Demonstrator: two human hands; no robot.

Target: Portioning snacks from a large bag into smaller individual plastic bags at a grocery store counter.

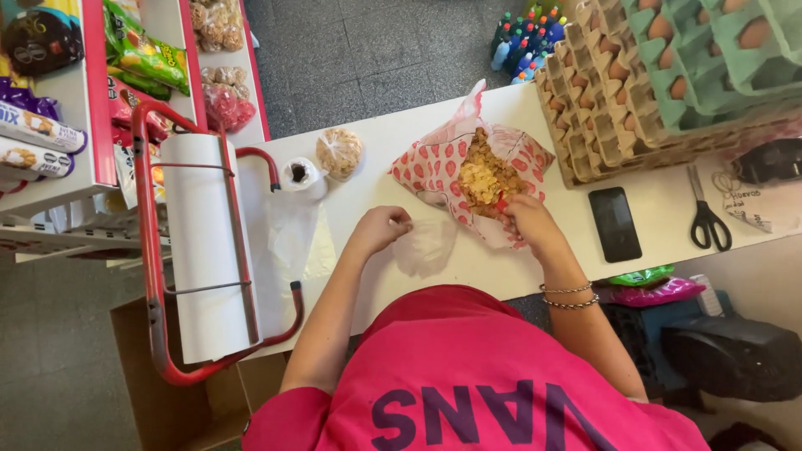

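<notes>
Person in a pink shirt (468,376) is leaning over a white counter (384,150).

Left hand (383,228) is sitting just above the shirt, at about 11 o'clock from it. Fingers are curling narrow, pinching the edge of a clear plastic bag (426,246) that is lying flat on the counter.

Right hand (528,221), with two bead bracelets (568,296) on the wrist, is at 3 o'clock from the left hand. It is closing on a small red scoop (501,203); only a sliver of the scoop is showing.

The scoop is touching the cereal flakes (486,175), which are filling an open red-and-white patterned bag (434,167) at 12 o'clock from the right hand.

A black phone (615,223) is lying at 3 o'clock from the right hand, scissors (707,219) beyond it.

A paper roll (205,242) on a red holder (154,284) is standing at 9 o'clock from the left hand. Two small filled bags (338,153) are resting at 11 o'clock.

Egg trays (660,75) are stacking up at 2 o'clock, far edge.
</notes>
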